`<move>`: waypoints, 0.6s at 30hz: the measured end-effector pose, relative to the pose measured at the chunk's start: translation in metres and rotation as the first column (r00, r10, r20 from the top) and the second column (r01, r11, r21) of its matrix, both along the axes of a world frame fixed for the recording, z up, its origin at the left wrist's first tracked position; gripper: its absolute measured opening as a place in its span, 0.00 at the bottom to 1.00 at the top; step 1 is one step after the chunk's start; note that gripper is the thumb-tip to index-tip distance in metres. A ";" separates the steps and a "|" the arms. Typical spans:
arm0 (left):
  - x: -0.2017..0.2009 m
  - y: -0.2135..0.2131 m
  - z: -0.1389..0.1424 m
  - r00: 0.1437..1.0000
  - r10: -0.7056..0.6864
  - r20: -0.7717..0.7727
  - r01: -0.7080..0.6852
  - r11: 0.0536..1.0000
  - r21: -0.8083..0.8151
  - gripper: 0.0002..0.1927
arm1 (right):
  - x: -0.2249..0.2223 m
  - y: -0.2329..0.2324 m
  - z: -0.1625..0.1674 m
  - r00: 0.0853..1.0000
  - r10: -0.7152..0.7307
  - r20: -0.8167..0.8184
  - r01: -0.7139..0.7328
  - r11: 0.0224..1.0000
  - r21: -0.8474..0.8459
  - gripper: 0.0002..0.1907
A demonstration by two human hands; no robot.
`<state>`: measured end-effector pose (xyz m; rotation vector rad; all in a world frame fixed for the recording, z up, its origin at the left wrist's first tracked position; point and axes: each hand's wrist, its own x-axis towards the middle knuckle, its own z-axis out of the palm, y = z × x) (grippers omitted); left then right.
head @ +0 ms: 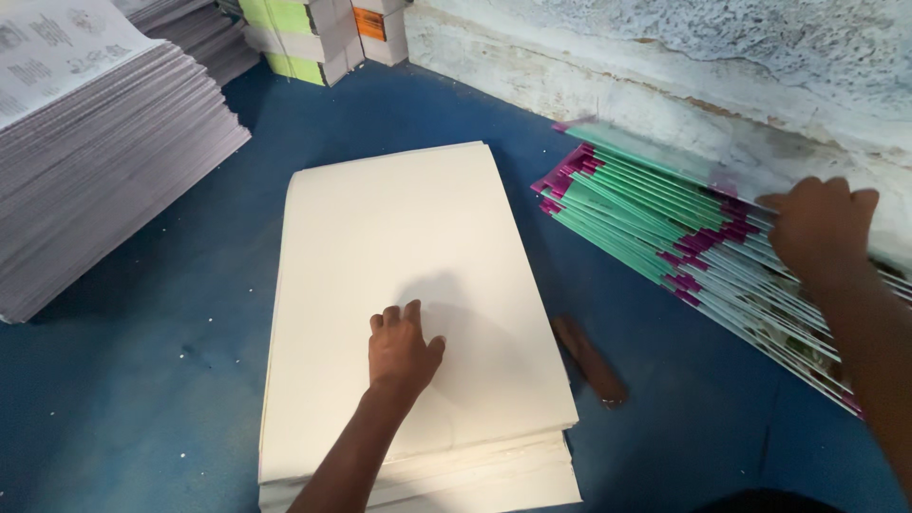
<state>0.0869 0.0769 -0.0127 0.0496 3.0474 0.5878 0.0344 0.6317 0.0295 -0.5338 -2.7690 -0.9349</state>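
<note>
A person's left hand (401, 350) pressed flat, fingers spread, steadying the cream paper stack (408, 285) mid-floor, while the right hand (819, 226) curled fingers onto fanned green-and-magenta covers (655, 223) along the blue floor's (142, 399) wall edge.

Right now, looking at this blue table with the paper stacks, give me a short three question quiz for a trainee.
1. True or false: the left hand rests flat on the stack of blank cream sheets.
2. Which does the right hand touch? A) the grey printed stack B) the fanned green and magenta booklets C) the brown wooden stick
3. Fill in: the brown wooden stick lies on the blue table between the cream stack and the ____.

Key: 1 true. 2 B. 3 booklets.
</note>
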 end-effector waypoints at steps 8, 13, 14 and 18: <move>0.002 -0.002 -0.002 0.999 -0.027 -0.035 0.028 0.999 0.041 0.36 | -0.001 0.007 -0.042 0.994 0.020 -0.111 -0.032 0.994 -0.101 0.32; 0.002 -0.021 -0.005 0.997 -0.042 -0.057 0.052 0.981 0.185 0.32 | -0.011 -0.036 -0.043 0.955 0.181 -0.236 -0.260 0.891 -0.371 0.38; 0.003 -0.029 -0.006 0.999 -0.035 -0.040 0.043 0.974 0.222 0.30 | -0.007 -0.050 -0.047 0.935 0.191 -0.298 -0.320 0.818 -0.478 0.34; 0.013 -0.065 -0.009 0.997 0.020 -0.080 -0.014 0.997 0.079 0.29 | -0.004 -0.107 -0.058 0.919 0.217 -0.329 -0.387 0.653 -0.651 0.33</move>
